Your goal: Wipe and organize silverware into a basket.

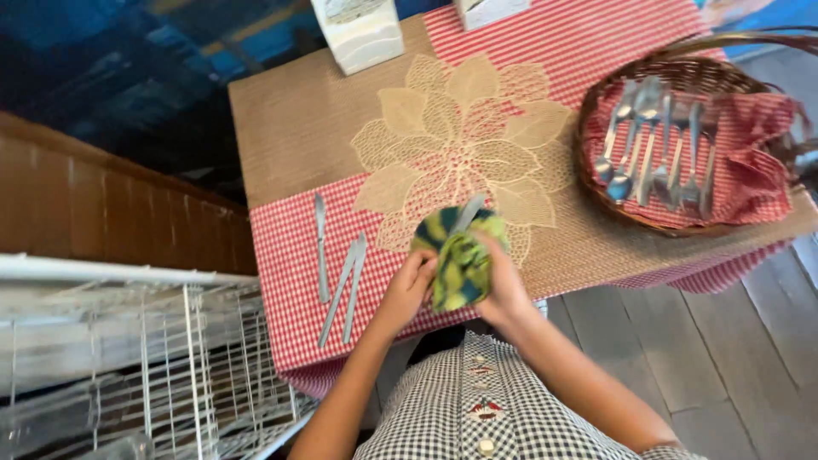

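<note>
both hands are together at the near edge of the table (298,128), and they hold a green patterned cloth (460,260). the left hand (411,285) grasps the cloth from the left side with bent fingers. the right hand (503,285) is closed around the cloth from the right side. a silver piece of cutlery (469,210) comes out from the top of the cloth, pointing to the far side; which kind it is i cannot tell.

on the red checked tablecloth (290,255), left of the hands, lie three more pieces of cutlery (339,273). to the far right stands a wicker basket (596,111) with a red checked lining, and many spoons and forks (656,140) lie in it. a beige leaf-shaped mat (460,128) lies in the middle of the table. a white wire rack (153,358) is at the near left.
</note>
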